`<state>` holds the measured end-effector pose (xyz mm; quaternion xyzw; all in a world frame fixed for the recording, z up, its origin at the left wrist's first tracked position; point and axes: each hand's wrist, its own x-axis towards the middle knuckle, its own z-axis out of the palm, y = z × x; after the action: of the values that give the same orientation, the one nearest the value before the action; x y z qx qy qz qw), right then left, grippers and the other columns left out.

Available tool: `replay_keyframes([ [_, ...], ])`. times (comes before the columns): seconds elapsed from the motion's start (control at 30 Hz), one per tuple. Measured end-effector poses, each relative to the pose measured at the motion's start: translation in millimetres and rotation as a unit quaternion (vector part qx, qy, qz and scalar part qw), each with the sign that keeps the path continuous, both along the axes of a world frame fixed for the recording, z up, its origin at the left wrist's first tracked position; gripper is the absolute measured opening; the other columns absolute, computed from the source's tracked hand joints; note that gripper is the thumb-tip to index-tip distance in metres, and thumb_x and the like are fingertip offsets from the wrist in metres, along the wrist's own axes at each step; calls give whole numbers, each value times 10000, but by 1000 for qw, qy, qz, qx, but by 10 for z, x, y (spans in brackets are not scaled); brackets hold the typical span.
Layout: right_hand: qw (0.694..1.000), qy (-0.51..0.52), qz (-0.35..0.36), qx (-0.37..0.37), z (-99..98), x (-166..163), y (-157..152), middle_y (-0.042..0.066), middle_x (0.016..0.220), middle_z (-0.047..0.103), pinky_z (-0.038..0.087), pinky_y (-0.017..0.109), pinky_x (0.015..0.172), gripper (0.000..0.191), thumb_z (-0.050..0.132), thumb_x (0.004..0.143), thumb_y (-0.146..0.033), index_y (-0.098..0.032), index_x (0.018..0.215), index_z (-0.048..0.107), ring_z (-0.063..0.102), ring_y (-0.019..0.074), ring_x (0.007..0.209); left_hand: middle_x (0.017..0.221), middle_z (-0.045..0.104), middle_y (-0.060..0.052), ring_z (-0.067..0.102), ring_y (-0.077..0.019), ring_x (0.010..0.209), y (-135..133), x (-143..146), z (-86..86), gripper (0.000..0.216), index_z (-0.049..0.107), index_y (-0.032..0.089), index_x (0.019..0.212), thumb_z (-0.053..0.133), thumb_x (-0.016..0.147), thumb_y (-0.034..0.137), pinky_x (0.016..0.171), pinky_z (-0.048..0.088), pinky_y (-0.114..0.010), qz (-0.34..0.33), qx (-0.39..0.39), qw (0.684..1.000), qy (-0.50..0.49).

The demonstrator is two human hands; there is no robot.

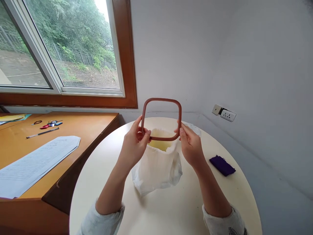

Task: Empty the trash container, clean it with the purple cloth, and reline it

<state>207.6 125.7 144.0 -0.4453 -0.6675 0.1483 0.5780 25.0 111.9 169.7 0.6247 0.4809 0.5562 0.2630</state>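
A reddish-brown frame with rounded corners is held up by both hands, above a white plastic bag. My left hand pinches its lower left corner between thumb and fingers. At the lower right corner, my right hand grips it the same way. The bag stands with its mouth spread wide, and something pale yellow shows inside it. Through the frame I see the bag's far edge and the wall. A folded dark purple cloth lies to the right of my right forearm.
The round white table stands against the wall. To its left, a wooden desk carries papers, a pen, keys and a dark ring-shaped band. A wall socket is at the right, a window at the upper left.
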Motion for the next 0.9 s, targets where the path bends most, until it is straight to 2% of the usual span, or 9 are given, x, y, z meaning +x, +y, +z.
replay_keyframes([
  [0.1,1000,-16,-24,-2,10,9,-3,28,775,591,441,289,656,324,357,913,-342,-203,1066,606,543,161,750,765,623,0,621,-168,665,-58,32,16,610,364,231,1355,576,785,270,640,492,-284,8,-13,997,79],
  [0.23,998,-30,-46,-12,29,22,-15,18,770,577,428,287,648,328,390,893,-321,-210,1146,565,516,155,713,750,648,-16,609,-190,641,-131,52,19,627,329,226,1370,569,793,276,570,451,-266,-31,-18,990,137],
  [0.37,997,-37,-64,-18,21,43,-2,11,752,573,424,277,626,367,412,875,-298,-222,1211,538,502,147,675,756,653,-27,602,-201,625,-157,52,14,539,382,236,1321,545,811,296,531,434,-265,-61,-22,985,162],
  [0.5,996,-38,-83,-19,15,114,25,2,679,547,398,252,552,388,411,860,-303,-208,1204,563,455,129,585,825,651,-43,606,-209,709,-167,39,24,478,417,232,1287,503,835,360,588,462,-290,-44,-44,978,200],
  [0.6,992,-36,-122,-19,31,223,41,-4,654,518,374,240,538,393,408,854,-312,-187,1181,589,420,118,569,969,629,-47,601,-195,797,-185,37,29,382,487,249,1210,411,874,413,662,481,-305,-45,-60,964,254],
  [0.7,985,-38,-166,-34,52,357,53,-30,583,428,341,230,517,392,421,843,-319,-183,1159,608,364,106,535,1089,582,-46,598,-190,851,-200,70,-4,348,566,237,1104,383,881,432,706,481,-308,-66,-71,946,310],
  [0.9,974,-41,-220,-39,59,540,80,-38,568,342,300,223,497,355,434,822,-317,-193,1076,650,313,104,529,1052,568,-46,599,-189,814,-179,210,-175,354,620,211,1035,412,871,447,718,461,-317,-137,-65,903,402],
])
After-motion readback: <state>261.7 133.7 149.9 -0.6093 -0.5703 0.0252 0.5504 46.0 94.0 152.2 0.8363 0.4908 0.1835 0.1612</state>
